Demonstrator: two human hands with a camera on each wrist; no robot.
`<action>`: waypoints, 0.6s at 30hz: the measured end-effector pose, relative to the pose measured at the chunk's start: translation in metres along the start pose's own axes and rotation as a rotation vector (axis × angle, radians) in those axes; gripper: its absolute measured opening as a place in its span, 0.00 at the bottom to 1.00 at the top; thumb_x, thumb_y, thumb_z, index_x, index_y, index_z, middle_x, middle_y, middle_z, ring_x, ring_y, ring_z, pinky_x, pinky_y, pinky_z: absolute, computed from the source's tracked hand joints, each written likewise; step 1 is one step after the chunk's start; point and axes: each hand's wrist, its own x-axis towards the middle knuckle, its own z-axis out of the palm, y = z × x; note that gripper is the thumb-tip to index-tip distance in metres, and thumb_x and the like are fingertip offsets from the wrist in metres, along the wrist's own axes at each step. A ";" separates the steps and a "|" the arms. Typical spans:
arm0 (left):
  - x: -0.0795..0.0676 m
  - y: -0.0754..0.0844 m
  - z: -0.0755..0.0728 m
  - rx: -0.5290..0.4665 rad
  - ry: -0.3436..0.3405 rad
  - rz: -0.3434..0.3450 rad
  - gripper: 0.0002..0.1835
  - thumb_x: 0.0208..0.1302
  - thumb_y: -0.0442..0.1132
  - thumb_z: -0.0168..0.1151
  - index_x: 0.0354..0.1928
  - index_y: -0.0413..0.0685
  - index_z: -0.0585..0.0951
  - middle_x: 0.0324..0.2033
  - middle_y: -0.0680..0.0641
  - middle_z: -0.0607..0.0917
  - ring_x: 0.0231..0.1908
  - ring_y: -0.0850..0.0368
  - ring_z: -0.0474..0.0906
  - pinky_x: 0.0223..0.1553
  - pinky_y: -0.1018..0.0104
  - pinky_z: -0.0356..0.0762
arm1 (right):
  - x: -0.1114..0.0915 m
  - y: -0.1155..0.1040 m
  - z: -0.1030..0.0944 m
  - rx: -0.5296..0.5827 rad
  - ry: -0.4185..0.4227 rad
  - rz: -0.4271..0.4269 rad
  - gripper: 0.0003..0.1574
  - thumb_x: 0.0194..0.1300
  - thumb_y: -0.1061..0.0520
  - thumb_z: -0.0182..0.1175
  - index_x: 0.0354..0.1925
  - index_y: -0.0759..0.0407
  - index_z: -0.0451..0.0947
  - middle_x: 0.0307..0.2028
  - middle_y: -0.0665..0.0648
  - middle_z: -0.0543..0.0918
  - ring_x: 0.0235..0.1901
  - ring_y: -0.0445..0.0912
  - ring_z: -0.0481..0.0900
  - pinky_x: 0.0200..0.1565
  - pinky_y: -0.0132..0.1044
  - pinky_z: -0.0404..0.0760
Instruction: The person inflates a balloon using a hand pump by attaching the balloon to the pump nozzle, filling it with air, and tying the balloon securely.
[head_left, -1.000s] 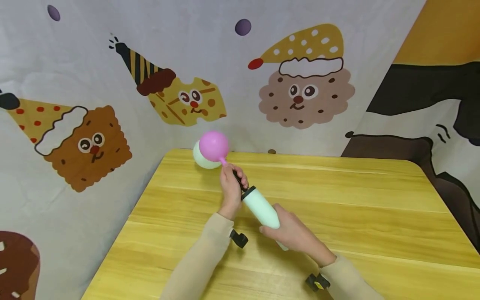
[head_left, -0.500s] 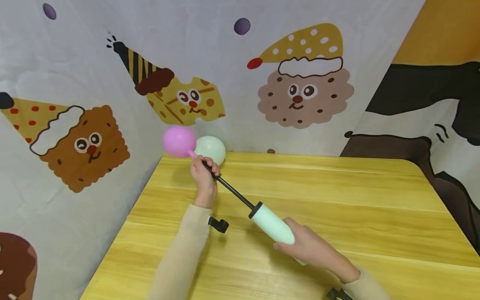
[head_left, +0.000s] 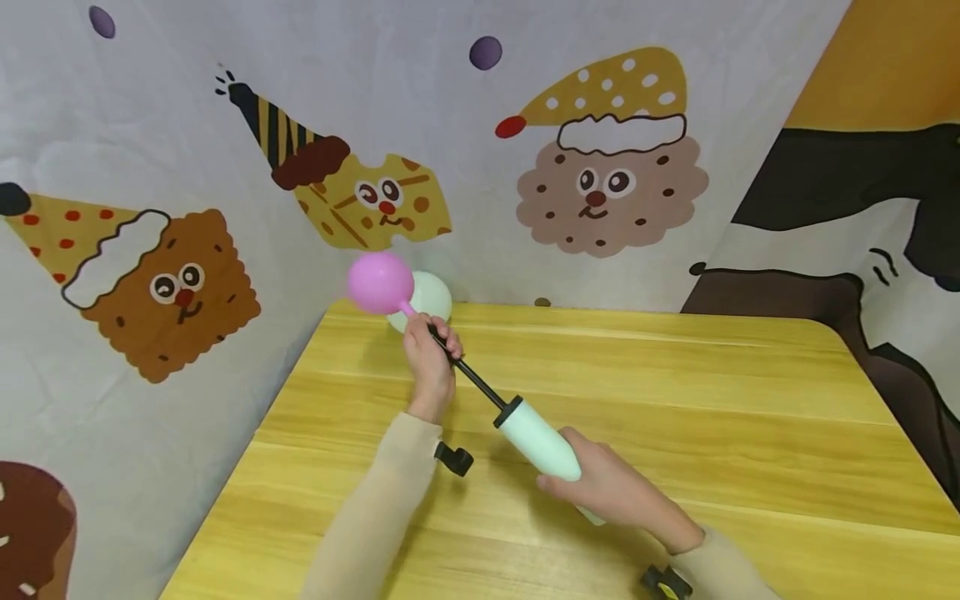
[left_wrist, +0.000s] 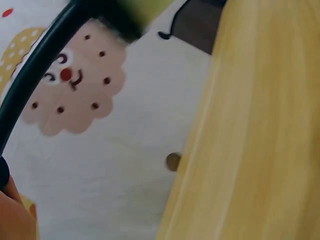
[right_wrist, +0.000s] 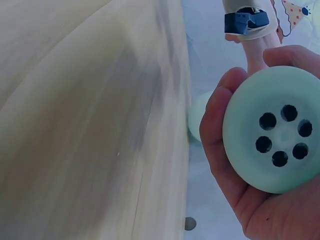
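Note:
A mint-green balloon pump [head_left: 534,435] slants across the middle of the head view, its black rod [head_left: 482,383] drawn partly out. My left hand [head_left: 431,367] grips the black end of the rod, right at the neck of a small pink balloon [head_left: 380,282], which is round with air. Around the green barrel curl the fingers and thumb of my right hand [head_left: 622,492]. In the right wrist view the barrel's round end [right_wrist: 242,142] with several dark holes faces the camera. The left wrist view shows the rod large [left_wrist: 37,67] and only a bit of the left hand [left_wrist: 15,217].
A pale mint balloon [head_left: 437,298] sits at the far left edge of the wooden table [head_left: 675,400], partly behind the pink one. Behind the table hangs a printed cloth [head_left: 480,167] with cartoon biscuits and cheese. Black wrist mounts [head_left: 454,458] stick out from the sleeves.
The rod went from pushed in to drawn out as my hands parted; in the last half second they have come slightly closer. The pink balloon swung left, then a little back right.

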 end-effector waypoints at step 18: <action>-0.023 -0.022 0.002 0.068 -0.053 -0.109 0.19 0.83 0.41 0.32 0.30 0.47 0.67 0.19 0.54 0.70 0.14 0.65 0.66 0.14 0.74 0.66 | 0.023 -0.010 0.011 0.122 0.017 0.049 0.39 0.68 0.42 0.68 0.60 0.69 0.68 0.32 0.58 0.80 0.24 0.47 0.80 0.21 0.40 0.83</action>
